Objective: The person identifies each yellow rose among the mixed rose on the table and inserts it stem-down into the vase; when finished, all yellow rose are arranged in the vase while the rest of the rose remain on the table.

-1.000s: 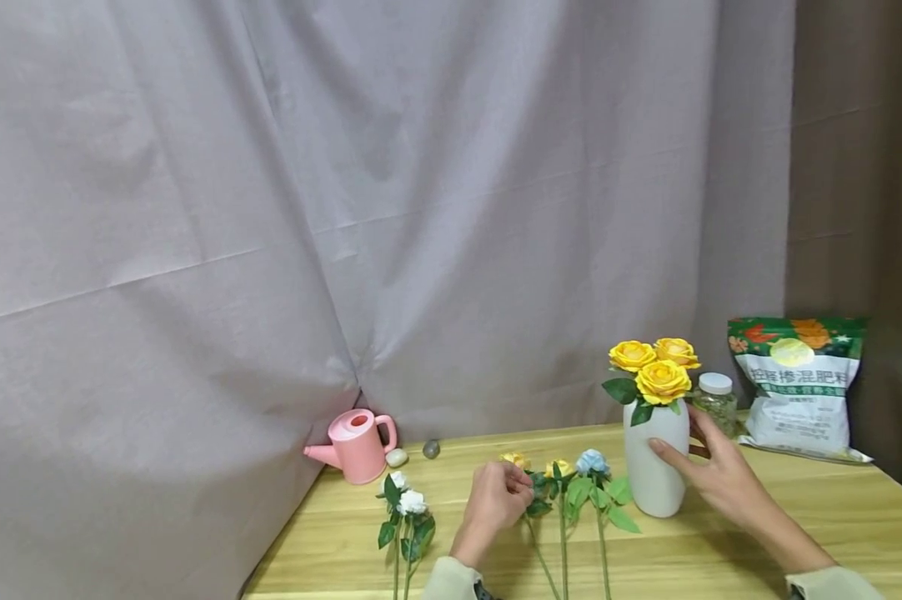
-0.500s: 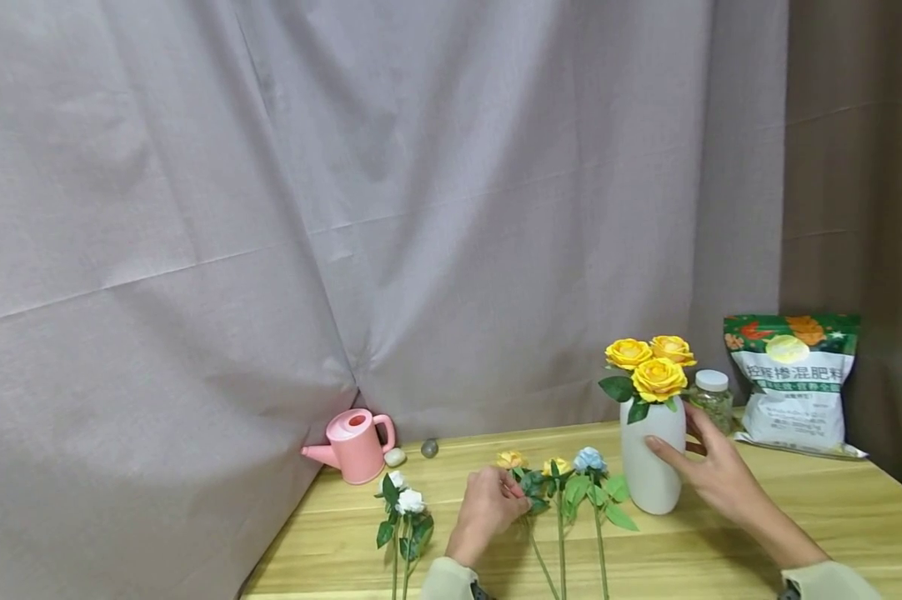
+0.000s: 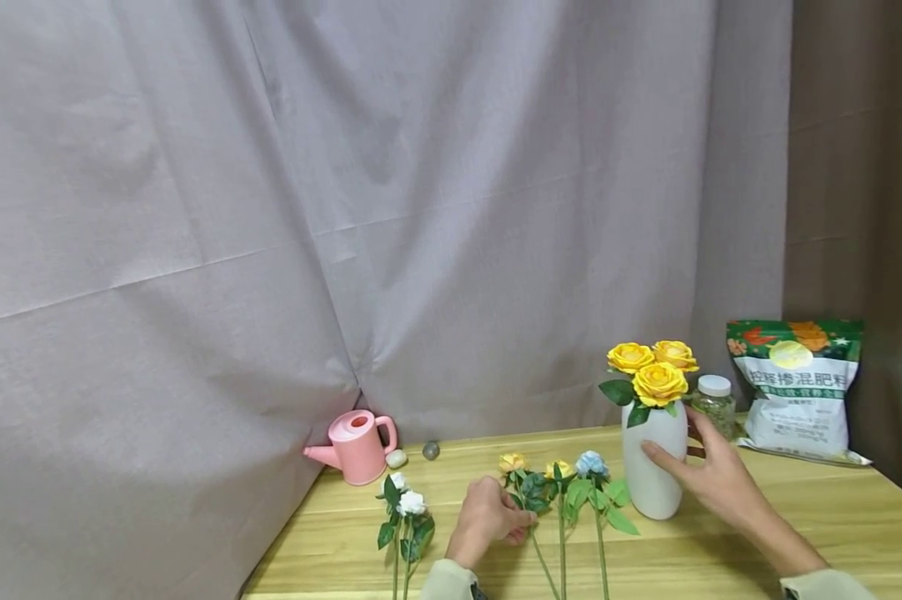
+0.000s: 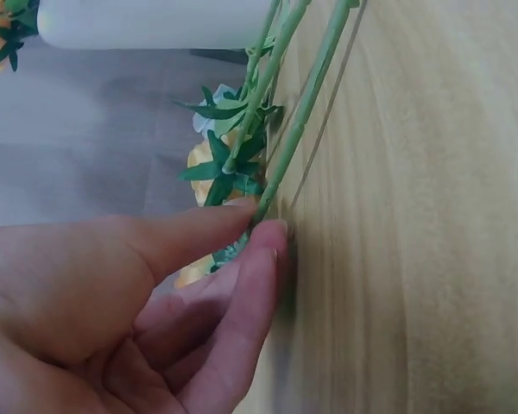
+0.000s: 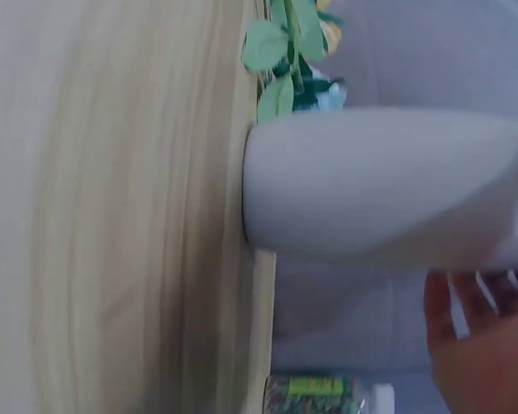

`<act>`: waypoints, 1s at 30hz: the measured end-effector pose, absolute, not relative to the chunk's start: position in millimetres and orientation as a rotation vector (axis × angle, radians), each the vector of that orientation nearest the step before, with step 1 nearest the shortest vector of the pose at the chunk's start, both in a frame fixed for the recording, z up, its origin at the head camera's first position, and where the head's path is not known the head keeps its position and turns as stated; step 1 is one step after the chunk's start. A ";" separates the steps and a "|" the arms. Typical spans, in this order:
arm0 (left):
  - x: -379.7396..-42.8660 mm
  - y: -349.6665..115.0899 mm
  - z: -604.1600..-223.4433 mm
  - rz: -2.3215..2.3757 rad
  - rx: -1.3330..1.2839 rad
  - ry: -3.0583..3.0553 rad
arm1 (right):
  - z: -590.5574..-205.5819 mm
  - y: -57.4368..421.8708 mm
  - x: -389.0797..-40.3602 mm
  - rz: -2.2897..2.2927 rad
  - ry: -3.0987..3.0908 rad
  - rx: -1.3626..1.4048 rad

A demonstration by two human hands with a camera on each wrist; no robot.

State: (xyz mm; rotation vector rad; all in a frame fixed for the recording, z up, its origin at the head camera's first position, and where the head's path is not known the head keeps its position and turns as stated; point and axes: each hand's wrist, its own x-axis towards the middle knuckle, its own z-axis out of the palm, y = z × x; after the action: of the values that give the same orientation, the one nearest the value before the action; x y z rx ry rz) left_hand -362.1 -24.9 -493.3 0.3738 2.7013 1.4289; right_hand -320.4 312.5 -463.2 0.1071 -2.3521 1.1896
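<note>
My left hand (image 3: 487, 518) pinches the stem of a yellow rose (image 3: 513, 462) that lies on the table. In the left wrist view, thumb and fingertips meet at the green stem (image 4: 304, 112), close to the wood. My right hand (image 3: 721, 479) holds a white vase (image 3: 652, 475) from its right side, thumb across the front and fingers partly hidden behind. The vase stands upright with several yellow roses (image 3: 659, 383) in its mouth. Between the hands lie another yellow rose (image 3: 559, 469) and a blue rose (image 3: 592, 463).
White roses (image 3: 411, 502) lie to the left. Behind them stand a pink watering can (image 3: 359, 450) and two pebbles (image 3: 396, 458). A lidded jar (image 3: 715, 404) and a fertilizer bag (image 3: 796, 400) stand behind the vase at right. A grey curtain (image 3: 496, 208) backs the wooden table (image 3: 331, 558).
My left hand has moved slightly down along the yellow rose, from near its bloom to its stem. The right hand stays on the vase.
</note>
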 end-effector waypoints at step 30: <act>-369.2 -57.1 -440.4 1.693 0.447 2.473 | -465.7 319.5 -323.1 1.188 -2.334 0.116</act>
State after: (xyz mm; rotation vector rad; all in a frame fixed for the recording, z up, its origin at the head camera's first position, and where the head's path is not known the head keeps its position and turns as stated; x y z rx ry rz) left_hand -369.2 -57.1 -440.4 0.4474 2.4732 1.6933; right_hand -323.1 319.5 -465.7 0.1160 -2.3338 1.1875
